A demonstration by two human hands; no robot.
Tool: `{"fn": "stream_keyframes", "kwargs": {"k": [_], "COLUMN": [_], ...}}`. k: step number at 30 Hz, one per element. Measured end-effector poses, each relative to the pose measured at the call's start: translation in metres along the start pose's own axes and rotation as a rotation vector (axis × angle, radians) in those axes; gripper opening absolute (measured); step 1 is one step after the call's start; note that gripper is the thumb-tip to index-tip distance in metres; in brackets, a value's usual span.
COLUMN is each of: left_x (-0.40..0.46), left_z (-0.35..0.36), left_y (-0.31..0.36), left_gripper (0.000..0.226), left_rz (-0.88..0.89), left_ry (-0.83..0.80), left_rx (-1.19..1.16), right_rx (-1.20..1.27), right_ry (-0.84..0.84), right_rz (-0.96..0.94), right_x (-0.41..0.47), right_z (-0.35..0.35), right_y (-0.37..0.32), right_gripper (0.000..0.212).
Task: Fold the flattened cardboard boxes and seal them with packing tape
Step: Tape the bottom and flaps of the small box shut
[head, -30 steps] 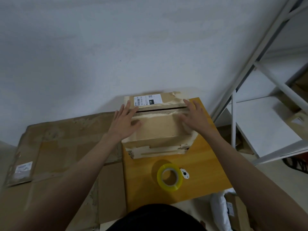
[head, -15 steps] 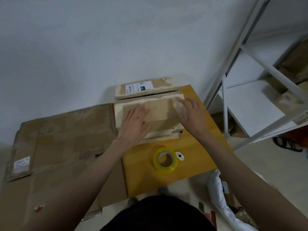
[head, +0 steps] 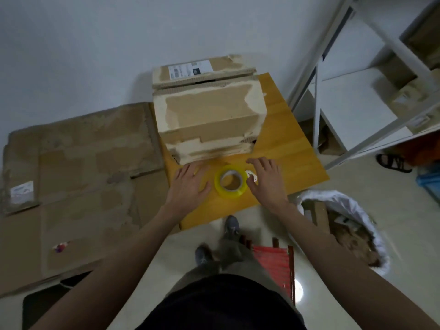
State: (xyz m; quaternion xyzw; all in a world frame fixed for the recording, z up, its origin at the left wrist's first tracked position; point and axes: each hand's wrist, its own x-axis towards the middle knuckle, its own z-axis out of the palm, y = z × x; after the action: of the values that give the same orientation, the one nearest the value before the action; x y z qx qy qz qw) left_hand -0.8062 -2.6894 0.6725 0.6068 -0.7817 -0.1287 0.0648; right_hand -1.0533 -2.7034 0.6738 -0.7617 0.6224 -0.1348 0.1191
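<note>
A folded cardboard box (head: 209,113) stands on the small wooden table (head: 285,139), its two top flaps down with a dark gap between them near the far edge. A yellow roll of packing tape (head: 230,181) lies flat on the table just in front of the box. My left hand (head: 190,185) lies flat on the table to the left of the roll, fingers straight. My right hand (head: 266,182) is at the roll's right side, fingers loosely bent, with a small white object (head: 252,175) under its fingertips. Neither hand holds anything.
Flattened cardboard sheets (head: 78,177) cover the floor to the left. A white metal shelf rack (head: 357,91) stands at the right. A white-lined bin (head: 345,229) with cardboard scraps sits right of my legs, and a red stool (head: 273,263) stands by my feet.
Both hands left the box's top flaps and came down toward me to the table on either side of the tape roll. The view tilted further down.
</note>
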Motion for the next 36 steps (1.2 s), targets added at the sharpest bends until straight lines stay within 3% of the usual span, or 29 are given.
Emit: {"fn": "stream_keyframes", "kwargs": {"k": [5, 13, 25, 31, 36], "left_x": [-0.025, -0.035, -0.023, -0.010, -0.004], "left_z": [0.030, 0.051, 0.036, 0.018, -0.002], "left_y": [-0.009, -0.029, -0.029, -0.022, -0.015], "left_gripper": [0.046, 0.043, 0.042, 0.044, 0.051], "left_rz": [-0.089, -0.149, -0.150, -0.110, -0.074], "left_ry": [-0.112, -0.131, -0.097, -0.105, -0.106], "left_rx": [-0.022, -0.063, -0.176, -0.267, -0.396], "right_rx": [-0.050, -0.166, -0.146, 0.191, 0.479], "right_ry": [-0.264, -0.531, -0.468, -0.548, -0.501], "right_rz": [0.043, 0.067, 0.011, 0.006, 0.053], "right_x": [-0.010, 0.010, 0.019, 0.020, 0.004], "right_z": [0.042, 0.105, 0.114, 0.074, 0.035], "right_y": [-0.016, -0.007, 0.004, 0.011, -0.005], "right_gripper": [0.040, 0.043, 0.047, 0.038, 0.036]}}
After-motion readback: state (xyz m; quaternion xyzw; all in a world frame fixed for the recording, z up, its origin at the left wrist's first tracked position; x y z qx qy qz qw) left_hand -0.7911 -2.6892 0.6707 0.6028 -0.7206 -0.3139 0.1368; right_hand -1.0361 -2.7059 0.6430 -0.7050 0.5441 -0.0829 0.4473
